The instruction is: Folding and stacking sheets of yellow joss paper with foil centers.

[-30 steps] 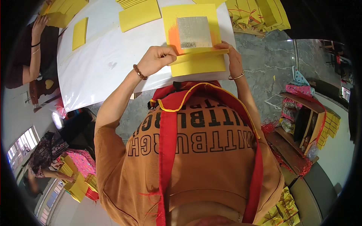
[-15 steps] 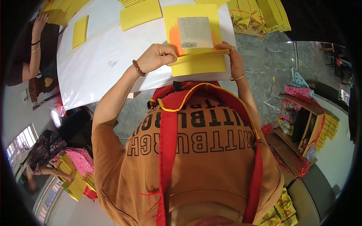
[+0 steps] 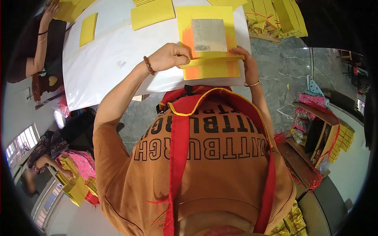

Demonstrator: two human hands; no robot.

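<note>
A yellow paper sheet (image 3: pixel 204 12) with a silver foil square (image 3: pixel 209 35) and orange patches lies at the near right part of the white-covered table. Across it runs a narrow folded yellow paper strip (image 3: pixel 218 61), its long edge roughly level. My left hand (image 3: pixel 170 57) pinches the strip's left end, fingers curled. At the other end, my right hand (image 3: pixel 248 65) grips the strip between thumb and fingers. Below the strip, more yellow paper with some orange shows. Whether strip and sheet are one piece, I cannot tell.
On the white-covered table (image 3: pixel 114 59) lie a yellow paper stack (image 3: pixel 152 15) and a small folded yellow packet (image 3: pixel 88 29). Tied yellow bundles (image 3: pixel 275 19) sit at the far right. Another person's hand (image 3: pixel 50 11) is at far left; someone else handles yellow paper at lower left.
The strip between my hands has tilted and now looks thinner and more level. Orange now shows on the paper below it. The whole view has shifted slightly.
</note>
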